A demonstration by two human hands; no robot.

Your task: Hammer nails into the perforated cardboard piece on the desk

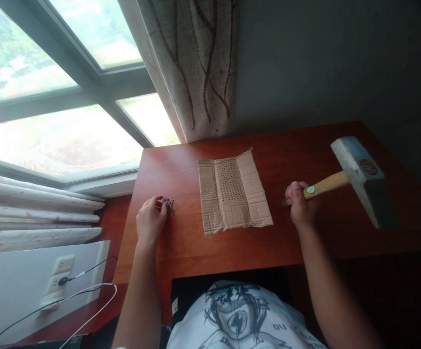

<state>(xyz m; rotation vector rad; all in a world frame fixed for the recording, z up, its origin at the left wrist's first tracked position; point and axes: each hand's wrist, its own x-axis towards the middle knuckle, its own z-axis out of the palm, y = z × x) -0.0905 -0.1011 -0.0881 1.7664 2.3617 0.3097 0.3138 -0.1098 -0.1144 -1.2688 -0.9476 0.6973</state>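
My right hand (301, 206) grips the wooden handle of a hammer (328, 184), near the handle's end. Its large grey metal head points to the right, held above the table. At the left, my left hand (150, 220) has its fingers curled and pinched at a small pile of dark nails (170, 205); the fingertips touch the nails and partly cover them. Between my hands lies a creased sheet of brown cardboard (232, 213), opened out in three panels, with rows of small dark holes or dots on the middle panel.
The reddish-brown wooden table (188, 252) has its near edge just before my body. A curtain (203, 72) hangs behind it, beside a window (97, 87). At the lower left are wall sockets (59, 276) with a plug and cables (114, 291).
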